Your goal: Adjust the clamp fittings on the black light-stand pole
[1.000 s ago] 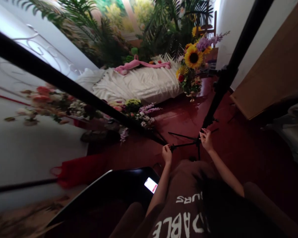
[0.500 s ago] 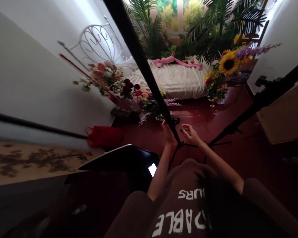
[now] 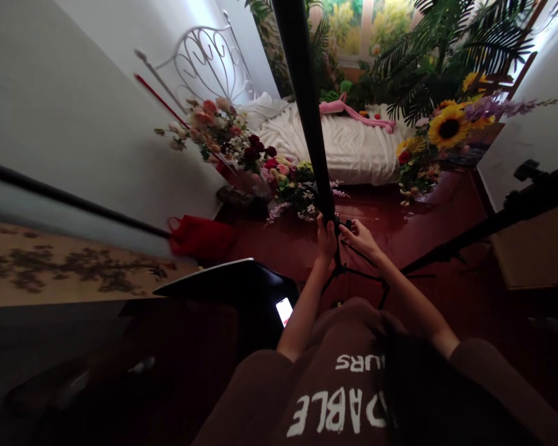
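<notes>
A black light stand [image 3: 309, 111] rises in front of me, its pole running up past the top of the view. My left hand [image 3: 326, 238] is wrapped round the lower pole from the left side. On the right, my right hand [image 3: 359, 238] has its fingers closed on a small black knob [image 3: 346, 223] that juts from the pole's collar. The stand's spread legs [image 3: 341, 269] reach the dark red floor just below my hands. Parts of both hands' fingertips are hidden by the pole and knob.
A second black stand [image 3: 483, 226] slants across the right. To the left are a black table [image 3: 223, 288] with a lit phone [image 3: 284, 311] and a red bag [image 3: 199, 236]. Flower bouquets [image 3: 251, 148] and sunflowers [image 3: 449, 129] flank a white-draped bed [image 3: 358, 148].
My right hand has moved in from beside the pole and closed on the knob. The stand now looks more upright, and the view has shifted left.
</notes>
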Motion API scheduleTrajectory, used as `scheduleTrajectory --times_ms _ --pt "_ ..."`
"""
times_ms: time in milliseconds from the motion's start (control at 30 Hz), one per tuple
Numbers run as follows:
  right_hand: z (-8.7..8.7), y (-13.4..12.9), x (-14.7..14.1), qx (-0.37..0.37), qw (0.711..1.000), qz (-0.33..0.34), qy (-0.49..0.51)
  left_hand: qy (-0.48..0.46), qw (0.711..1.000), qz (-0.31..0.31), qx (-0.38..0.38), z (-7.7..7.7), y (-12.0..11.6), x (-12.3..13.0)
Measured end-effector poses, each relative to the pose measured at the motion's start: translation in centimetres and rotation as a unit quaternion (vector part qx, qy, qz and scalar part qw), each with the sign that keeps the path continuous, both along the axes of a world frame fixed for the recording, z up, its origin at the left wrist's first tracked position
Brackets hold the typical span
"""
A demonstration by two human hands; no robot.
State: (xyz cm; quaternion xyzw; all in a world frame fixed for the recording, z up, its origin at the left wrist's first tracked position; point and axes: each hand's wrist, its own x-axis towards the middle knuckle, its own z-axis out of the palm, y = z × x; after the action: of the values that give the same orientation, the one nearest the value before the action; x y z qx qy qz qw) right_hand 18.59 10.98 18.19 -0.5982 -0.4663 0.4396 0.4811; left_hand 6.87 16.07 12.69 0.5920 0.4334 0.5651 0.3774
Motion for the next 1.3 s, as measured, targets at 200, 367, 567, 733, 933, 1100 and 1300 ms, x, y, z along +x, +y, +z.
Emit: scheduleTrajectory --times_ms 200,367,567,733,933,1100,1300 --pt "1.7 -0.6 -0.6 -0.173 0.960 0.070 0.209 -0.001 1.000 0.009 -0.026 1.2 0.0 0.1" --pt "3.4 -0.7 -0.3 -0.221 0.892 0.090 0.385 0.018 0.999 0.027 -0.030 0.1 0.6 0.0" --pt "3.6 -0.1 0.8 -0.180 0.914 0.077 0.356 0.023 0.999 0.033 -0.016 -0.7 1.0 0.4" --pt "2.4 -0.5 0.6 -0.131 0.967 0.020 0.216 0.013 0.999 0.049 -0.005 -0.4 0.9 0.7" --pt "3.1 -1.2 0.5 0.092 0.993 -0.024 -0.063 0.004 0.999 0.052 -0.004 -0.1 0.9 0.9" --pt "5.3 0.5 -1.4 0.197 0.976 0.016 -0.090 -0.004 1.000 0.026 0.010 0.3 0.9 0.8" --pt "7.5 3.3 -2.8 0.247 0.964 0.016 -0.102 -0.010 0.999 0.022 0.030 0.4 0.9 0.9"
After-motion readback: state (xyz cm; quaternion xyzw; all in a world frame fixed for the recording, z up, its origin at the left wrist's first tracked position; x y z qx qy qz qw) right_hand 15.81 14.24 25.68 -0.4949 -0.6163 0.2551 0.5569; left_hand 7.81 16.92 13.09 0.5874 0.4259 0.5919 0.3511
